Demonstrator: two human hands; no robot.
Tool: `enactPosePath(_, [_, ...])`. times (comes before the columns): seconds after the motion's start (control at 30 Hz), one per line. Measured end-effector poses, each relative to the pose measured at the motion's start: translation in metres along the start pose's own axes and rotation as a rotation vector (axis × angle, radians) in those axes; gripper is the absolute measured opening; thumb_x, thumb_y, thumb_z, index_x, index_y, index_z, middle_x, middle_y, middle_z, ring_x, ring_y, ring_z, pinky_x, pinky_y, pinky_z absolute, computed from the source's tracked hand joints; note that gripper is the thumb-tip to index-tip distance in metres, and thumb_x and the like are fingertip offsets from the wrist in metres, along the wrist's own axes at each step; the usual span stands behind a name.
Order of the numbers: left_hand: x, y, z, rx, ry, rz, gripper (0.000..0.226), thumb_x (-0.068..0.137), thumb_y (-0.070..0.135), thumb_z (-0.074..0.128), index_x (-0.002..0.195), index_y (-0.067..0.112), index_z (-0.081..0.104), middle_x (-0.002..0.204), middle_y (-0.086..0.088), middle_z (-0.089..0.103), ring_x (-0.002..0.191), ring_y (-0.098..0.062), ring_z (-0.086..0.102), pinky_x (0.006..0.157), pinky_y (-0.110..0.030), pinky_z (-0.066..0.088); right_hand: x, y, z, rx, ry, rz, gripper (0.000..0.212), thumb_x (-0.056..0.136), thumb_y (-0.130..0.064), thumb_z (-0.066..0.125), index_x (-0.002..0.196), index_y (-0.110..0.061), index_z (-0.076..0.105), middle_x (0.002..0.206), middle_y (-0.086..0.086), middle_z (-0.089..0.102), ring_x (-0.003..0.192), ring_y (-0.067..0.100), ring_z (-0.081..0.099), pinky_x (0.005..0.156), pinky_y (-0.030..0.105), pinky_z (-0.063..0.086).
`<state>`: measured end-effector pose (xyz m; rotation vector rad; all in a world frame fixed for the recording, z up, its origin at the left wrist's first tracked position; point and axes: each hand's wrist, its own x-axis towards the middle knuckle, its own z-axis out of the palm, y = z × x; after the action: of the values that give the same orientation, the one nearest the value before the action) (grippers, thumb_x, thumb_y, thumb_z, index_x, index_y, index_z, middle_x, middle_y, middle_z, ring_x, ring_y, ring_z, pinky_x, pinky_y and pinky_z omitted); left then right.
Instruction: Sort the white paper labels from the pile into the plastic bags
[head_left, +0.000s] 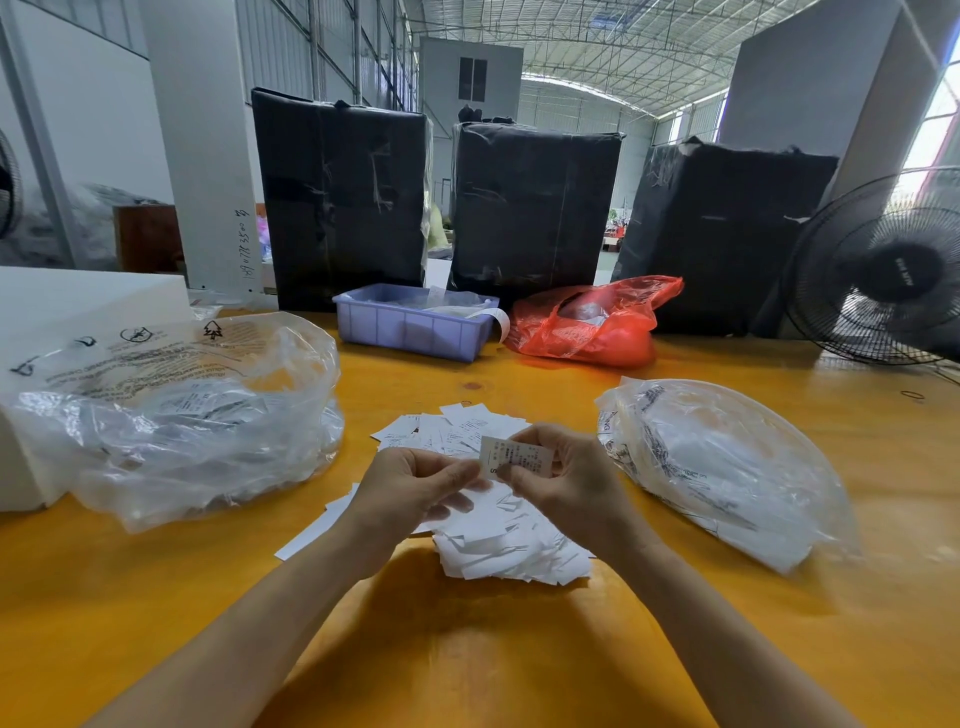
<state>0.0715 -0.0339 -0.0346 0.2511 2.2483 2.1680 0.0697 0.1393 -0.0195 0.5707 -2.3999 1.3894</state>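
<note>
Both hands, left hand (415, 483) and right hand (566, 478), pinch one label (514, 457) above the pile (509, 545), print facing up for reading.

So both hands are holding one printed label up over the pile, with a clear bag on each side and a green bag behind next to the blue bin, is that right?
Not quite: the head view shows the bag beside the blue bin is red, not green. The rest holds: the left hand and right hand pinch one printed label above the pile, with the left clear bag and the right clear bag either side.
</note>
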Motion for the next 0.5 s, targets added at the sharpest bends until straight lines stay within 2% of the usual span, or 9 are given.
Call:
enactPosePath(0.07, [-0.0001, 0.0003, -0.0004, -0.009, -0.003, -0.005, 0.023, 0.067, 0.036, 0.068, 0.076, 0.017, 0.076, 0.080, -0.001, 0.075, 0.059, -0.005, 0.064, 0.055, -0.018, 0.045, 0.0002, 0.0001, 0.0005, 0.001, 0.019, -0.002, 0.010, 0.081, -0.004, 0.070, 0.090, -0.006, 0.067, 0.079, 0.003, 0.064, 0.070, 0.022, 0.060, 0.063, 0.039, 0.053])
enactPosePath(0.2, [-0.0002, 0.0001, 0.0001, 0.007, -0.011, -0.015, 0.027, 0.066, 0.040, 0.068, 0.074, 0.015, 0.077, 0.081, -0.001, 0.076, 0.060, -0.005, 0.064, 0.056, -0.018, 0.045, 0.0013, 0.0013, -0.0014, 0.013, 0.077, -0.002, 0.009, 0.081, -0.003, 0.070, 0.087, -0.009, 0.066, 0.077, 0.005, 0.065, 0.071, 0.032, 0.063, 0.062, 0.045, 0.053])
enactPosePath(0.5, [-0.0004, 0.0004, 0.0004, -0.037, -0.016, -0.017, 0.028, 0.068, 0.032, 0.067, 0.080, 0.009, 0.075, 0.082, -0.004, 0.076, 0.057, -0.006, 0.062, 0.048, -0.015, 0.043, 0.0011, 0.0016, -0.0015, 0.039, 0.050, -0.007, 0.011, 0.080, -0.003, 0.071, 0.084, -0.012, 0.066, 0.079, 0.007, 0.066, 0.071, 0.031, 0.063, 0.062, 0.043, 0.053])
